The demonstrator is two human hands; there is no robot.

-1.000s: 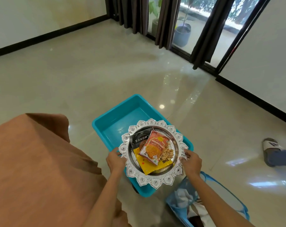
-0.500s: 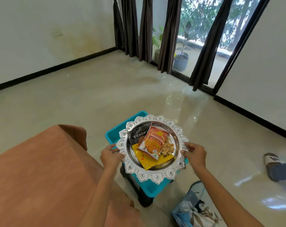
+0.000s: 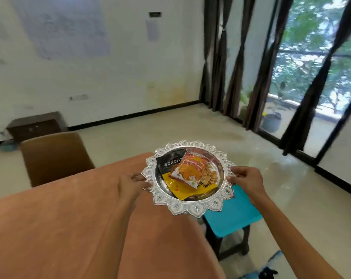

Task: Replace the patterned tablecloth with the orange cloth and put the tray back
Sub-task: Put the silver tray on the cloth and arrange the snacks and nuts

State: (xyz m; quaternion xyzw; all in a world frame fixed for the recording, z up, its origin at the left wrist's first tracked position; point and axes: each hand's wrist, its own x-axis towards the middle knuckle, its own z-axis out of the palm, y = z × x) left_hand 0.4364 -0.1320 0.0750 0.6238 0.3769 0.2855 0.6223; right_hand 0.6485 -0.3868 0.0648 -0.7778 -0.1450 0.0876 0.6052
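An ornate silver tray [image 3: 192,208] with a scalloped rim hangs in the air over the table's right corner. It carries several snack packets [image 3: 187,172]: a black one, an orange one and a yellow one. My left hand [image 3: 133,183] grips the tray's left rim, and my right hand [image 3: 246,178] grips its right rim. The orange cloth [image 3: 60,218] covers the table below and to the left. The patterned tablecloth is not in view.
A teal tub [image 3: 234,214] sits on a dark stool right of the table, partly under the tray. A brown chair [image 3: 56,156] stands at the table's far side. A dark low cabinet [image 3: 35,125] is by the wall. Curtains and a glass door fill the right.
Both hands have lifted the tray out of the teal tub and carried it left and up, over the table's corner. The view has swung up toward the wall.
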